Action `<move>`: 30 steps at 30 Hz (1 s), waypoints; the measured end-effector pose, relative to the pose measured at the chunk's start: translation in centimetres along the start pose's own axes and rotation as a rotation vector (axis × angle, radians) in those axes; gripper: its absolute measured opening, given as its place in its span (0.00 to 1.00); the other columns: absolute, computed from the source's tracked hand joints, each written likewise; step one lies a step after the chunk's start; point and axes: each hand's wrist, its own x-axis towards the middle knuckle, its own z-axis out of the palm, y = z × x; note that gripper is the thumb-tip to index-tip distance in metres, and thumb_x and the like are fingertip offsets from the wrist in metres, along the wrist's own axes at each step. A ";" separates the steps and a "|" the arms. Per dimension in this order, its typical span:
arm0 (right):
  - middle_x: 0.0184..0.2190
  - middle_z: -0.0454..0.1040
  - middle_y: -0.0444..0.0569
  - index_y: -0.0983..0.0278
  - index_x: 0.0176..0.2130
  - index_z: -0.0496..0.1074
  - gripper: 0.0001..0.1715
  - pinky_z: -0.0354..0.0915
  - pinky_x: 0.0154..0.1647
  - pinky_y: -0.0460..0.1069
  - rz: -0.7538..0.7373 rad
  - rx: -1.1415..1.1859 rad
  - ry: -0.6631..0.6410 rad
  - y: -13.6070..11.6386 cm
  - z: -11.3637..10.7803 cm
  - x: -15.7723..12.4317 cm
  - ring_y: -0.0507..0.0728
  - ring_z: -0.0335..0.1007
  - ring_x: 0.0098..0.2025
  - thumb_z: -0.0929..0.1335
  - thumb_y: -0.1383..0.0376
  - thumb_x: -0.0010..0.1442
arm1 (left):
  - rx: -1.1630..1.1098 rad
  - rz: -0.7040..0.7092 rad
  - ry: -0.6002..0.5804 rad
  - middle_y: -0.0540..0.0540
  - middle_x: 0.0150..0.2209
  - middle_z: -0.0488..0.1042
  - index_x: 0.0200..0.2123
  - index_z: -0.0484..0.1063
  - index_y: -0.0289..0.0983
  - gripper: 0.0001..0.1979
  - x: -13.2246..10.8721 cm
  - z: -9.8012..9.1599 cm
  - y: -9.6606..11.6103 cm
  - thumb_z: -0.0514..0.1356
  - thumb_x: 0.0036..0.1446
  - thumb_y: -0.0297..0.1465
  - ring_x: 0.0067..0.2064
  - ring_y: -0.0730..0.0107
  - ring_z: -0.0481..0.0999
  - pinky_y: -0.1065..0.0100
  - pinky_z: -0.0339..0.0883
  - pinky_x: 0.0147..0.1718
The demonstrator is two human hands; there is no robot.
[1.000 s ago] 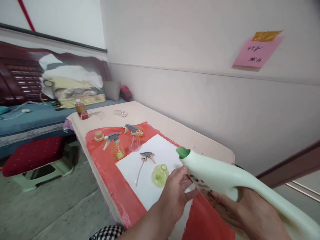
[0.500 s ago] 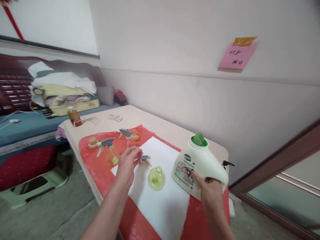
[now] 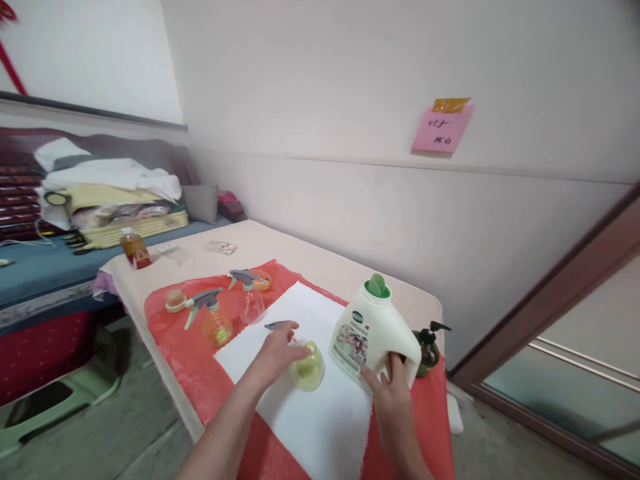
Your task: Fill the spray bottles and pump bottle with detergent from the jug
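Observation:
In the head view my right hand [image 3: 393, 390] is at the handle of a pale green detergent jug [image 3: 373, 333], with fingers through the handle opening. The jug stands upright at the right edge of a white sheet [image 3: 327, 417]; its green spout shows uncapped. My left hand [image 3: 280, 350] is open, thumb and fingers apart, at the neck of a small yellow-green bottle [image 3: 309, 373]. Whether the thumb touches the neck I cannot tell. Partly hidden behind that hand lies a grey spray head [image 3: 276, 325].
Two spray bottles, one orange-tinted [image 3: 216, 328] and one pink [image 3: 251, 307], stand on the red plastic sheet [image 3: 173, 327]. A dark pump bottle [image 3: 429, 353] is behind the jug. A drink bottle [image 3: 135, 250] is at the table's far left; a wall [image 3: 310, 200] runs behind.
My left hand has moved right and down to the yellow-green bottle. The jug has shifted slightly left in view, and the pump bottle behind it now shows more. The view has turned slightly.

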 end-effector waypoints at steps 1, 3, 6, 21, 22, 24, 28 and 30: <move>0.68 0.56 0.59 0.60 0.64 0.58 0.51 0.53 0.66 0.63 0.013 -0.006 -0.010 0.0 0.0 -0.6 0.69 0.56 0.67 0.75 0.51 0.46 | 0.057 -0.003 -0.039 0.39 0.48 0.76 0.50 0.72 0.38 0.37 -0.1 0.7 -0.4 0.72 0.31 0.34 0.51 0.50 0.74 0.59 0.65 0.48; 0.67 0.56 0.60 0.61 0.62 0.59 0.49 0.54 0.66 0.64 0.028 -0.013 -0.035 -0.1 -0.2 -1.6 0.70 0.53 0.68 0.75 0.51 0.47 | 0.154 -0.015 -0.100 0.36 0.53 0.74 0.56 0.69 0.38 0.46 -0.3 1.9 -1.2 0.73 0.25 0.31 0.55 0.46 0.72 0.58 0.63 0.50; 0.61 0.64 0.59 0.60 0.54 0.65 0.39 0.59 0.60 0.63 0.073 0.032 -0.085 -0.7 -0.4 -2.7 0.70 0.59 0.64 0.75 0.52 0.47 | 0.261 -0.024 -0.139 0.36 0.51 0.75 0.53 0.69 0.38 0.44 -0.3 3.1 -1.7 0.73 0.25 0.31 0.53 0.41 0.73 0.56 0.63 0.48; 0.46 0.81 0.52 0.60 0.53 0.71 0.35 0.71 0.37 0.49 0.844 0.879 -0.493 -3.6 0.6 -5.1 0.61 0.78 0.43 0.78 0.55 0.47 | -0.337 0.108 -0.658 0.41 0.46 0.79 0.49 0.72 0.37 0.26 -2.5 2.9 3.4 0.69 0.49 0.42 0.48 0.57 0.78 0.62 0.68 0.46; 0.44 0.81 0.52 0.61 0.52 0.71 0.35 0.70 0.33 0.47 0.849 0.882 -0.470 -3.6 0.5 -5.0 0.60 0.79 0.41 0.78 0.57 0.47 | -0.287 0.104 -0.633 0.40 0.48 0.78 0.51 0.71 0.38 0.26 -2.2 2.6 3.3 0.67 0.51 0.44 0.48 0.57 0.78 0.62 0.69 0.46; 0.43 0.82 0.51 0.61 0.53 0.70 0.38 0.69 0.29 0.46 0.875 0.863 -0.409 -3.7 0.4 -4.8 0.61 0.79 0.38 0.79 0.57 0.45 | -0.089 0.086 -0.432 0.40 0.49 0.78 0.53 0.70 0.40 0.25 -0.8 1.4 2.7 0.59 0.57 0.47 0.48 0.59 0.79 0.63 0.70 0.44; 0.41 0.82 0.50 0.60 0.52 0.69 0.37 0.70 0.29 0.47 0.928 0.835 -0.335 -3.7 0.3 -4.6 0.63 0.80 0.39 0.78 0.56 0.44 | 0.277 0.031 0.065 0.40 0.37 0.78 0.46 0.71 0.37 0.20 2.9 -1.3 -0.7 0.52 0.60 0.44 0.44 0.53 0.78 0.58 0.68 0.43; 0.39 0.82 0.51 0.61 0.50 0.70 0.34 0.69 0.29 0.47 0.936 0.838 -0.342 -3.6 0.4 -4.6 0.62 0.80 0.38 0.77 0.55 0.46 | 0.390 0.002 0.129 0.43 0.30 0.75 0.42 0.73 0.38 0.15 4.0 -1.9 -2.7 0.56 0.56 0.38 0.40 0.51 0.77 0.56 0.66 0.41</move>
